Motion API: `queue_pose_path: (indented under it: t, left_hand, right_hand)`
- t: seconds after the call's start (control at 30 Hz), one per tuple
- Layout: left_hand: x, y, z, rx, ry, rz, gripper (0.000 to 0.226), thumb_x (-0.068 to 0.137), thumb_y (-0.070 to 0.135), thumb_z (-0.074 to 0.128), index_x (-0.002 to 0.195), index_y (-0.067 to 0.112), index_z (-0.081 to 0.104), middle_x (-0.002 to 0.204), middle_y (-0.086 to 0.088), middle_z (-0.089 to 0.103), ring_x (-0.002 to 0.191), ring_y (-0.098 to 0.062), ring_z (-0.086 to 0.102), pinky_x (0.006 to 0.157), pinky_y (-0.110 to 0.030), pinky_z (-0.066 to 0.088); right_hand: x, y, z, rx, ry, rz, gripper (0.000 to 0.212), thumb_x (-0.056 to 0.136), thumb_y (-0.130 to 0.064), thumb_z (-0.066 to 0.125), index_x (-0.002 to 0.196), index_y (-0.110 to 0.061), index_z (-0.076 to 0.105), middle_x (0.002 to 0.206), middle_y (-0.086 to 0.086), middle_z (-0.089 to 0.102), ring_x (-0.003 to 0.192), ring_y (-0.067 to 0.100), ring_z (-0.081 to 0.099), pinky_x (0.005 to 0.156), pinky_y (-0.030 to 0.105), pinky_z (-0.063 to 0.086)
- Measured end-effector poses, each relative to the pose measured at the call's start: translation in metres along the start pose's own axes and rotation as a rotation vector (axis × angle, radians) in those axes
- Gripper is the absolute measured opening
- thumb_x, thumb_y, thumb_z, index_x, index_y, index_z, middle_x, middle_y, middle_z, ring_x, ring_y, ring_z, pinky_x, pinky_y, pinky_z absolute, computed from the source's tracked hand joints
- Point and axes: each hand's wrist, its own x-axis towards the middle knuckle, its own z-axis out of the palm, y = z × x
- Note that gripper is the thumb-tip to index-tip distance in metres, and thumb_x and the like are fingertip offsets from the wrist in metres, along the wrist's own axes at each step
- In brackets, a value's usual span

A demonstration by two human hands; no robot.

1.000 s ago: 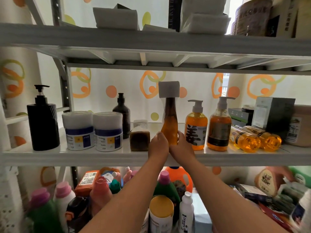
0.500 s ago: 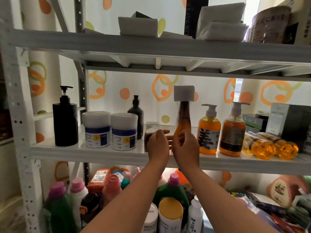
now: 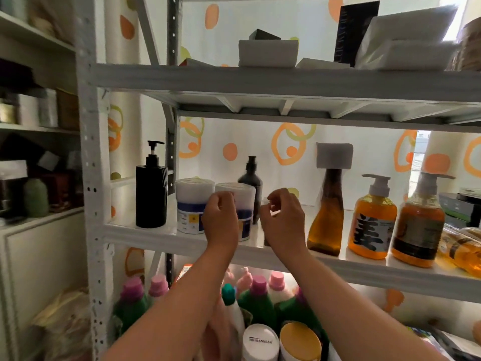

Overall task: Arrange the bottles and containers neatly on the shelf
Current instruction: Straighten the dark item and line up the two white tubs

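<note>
Two bare hands reach toward the middle level of a white metal rack (image 3: 91,178) stocked with toiletries, set against a backdrop printed with orange rings and dots. White foam blocks and a dark box sit on the upper shelf (image 3: 260,79). Green detergent bottles (image 3: 260,303) with pink caps crowd the space below the forearms.

Along the middle shelf (image 3: 145,234), a black pump bottle (image 3: 151,196) stands upright at the far left. Just beside it are two white tubs with blue labels, the first tub (image 3: 192,204) in plain sight and the second tub (image 3: 246,199) partly covered. A dark slim bottle (image 3: 252,182) stands behind the second tub. Further right stand a tall amber bottle (image 3: 326,220) with a white block on its neck, an orange pump bottle (image 3: 372,225) and an amber pump bottle (image 3: 419,227). More orange bottles (image 3: 463,252) lie on their sides at the edge of the frame.

The left hand (image 3: 221,222) hangs in front of the second tub, fingers curled in, with nothing visible in its grasp. The right hand (image 3: 285,222) is raised beside it, well short of the tall amber bottle, its fingers also curled and the thumb close to the forefinger. A small pale-topped item (image 3: 264,202) peeks out behind that hand; whether the fingers pinch it cannot be told.
</note>
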Motion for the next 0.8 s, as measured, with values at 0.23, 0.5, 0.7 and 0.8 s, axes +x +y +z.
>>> queue_pose_path:
  t: [0.23,0.5,0.7,0.8]
  left_hand:
    - [0.055,-0.023,-0.049,0.226,0.179,-0.001,0.064,0.076,0.026,0.071,0.131,0.017,0.041,0.132,-0.01,0.044,0.117,-0.027,0.05,0.094,-0.041,0.049]
    - [0.085,-0.052,-0.074,0.375,-0.124,-0.041,0.102,0.067,0.025,0.083,0.146,0.019,0.018,0.142,-0.009,0.043,0.129,-0.029,0.044,0.1,-0.04,0.04]
    - [0.087,-0.063,-0.074,0.56,-0.15,0.017,0.097,0.06,0.031,0.085,0.139,0.022,0.029,0.13,-0.006,0.055,0.117,-0.03,0.055,0.093,-0.041,0.047]
    - [0.09,-0.064,-0.078,0.592,-0.165,0.022,0.093,0.062,0.036,0.084,0.138,0.022,0.032,0.131,-0.006,0.056,0.118,-0.029,0.055,0.093,-0.039,0.046]
  right_hand:
    - [0.014,-0.012,0.031,-0.138,-0.242,-0.109,0.06,0.08,-0.029,0.068,0.133,-0.024,0.04,0.137,0.005,0.036,0.123,0.023,0.041,0.101,0.035,0.041]
    - [0.031,-0.015,0.066,-0.168,-0.259,-0.054,0.068,0.071,-0.046,0.074,0.125,-0.022,0.04,0.132,0.007,0.037,0.118,0.024,0.046,0.093,0.038,0.049]
    - [0.036,-0.016,0.065,-0.157,-0.229,-0.009,0.067,0.068,-0.041,0.077,0.12,-0.022,0.04,0.129,0.009,0.04,0.113,0.025,0.048,0.093,0.04,0.05]
    - [0.039,-0.016,0.06,-0.189,-0.268,0.029,0.068,0.069,-0.038,0.076,0.124,-0.024,0.037,0.131,0.011,0.039,0.116,0.03,0.045,0.095,0.044,0.047]
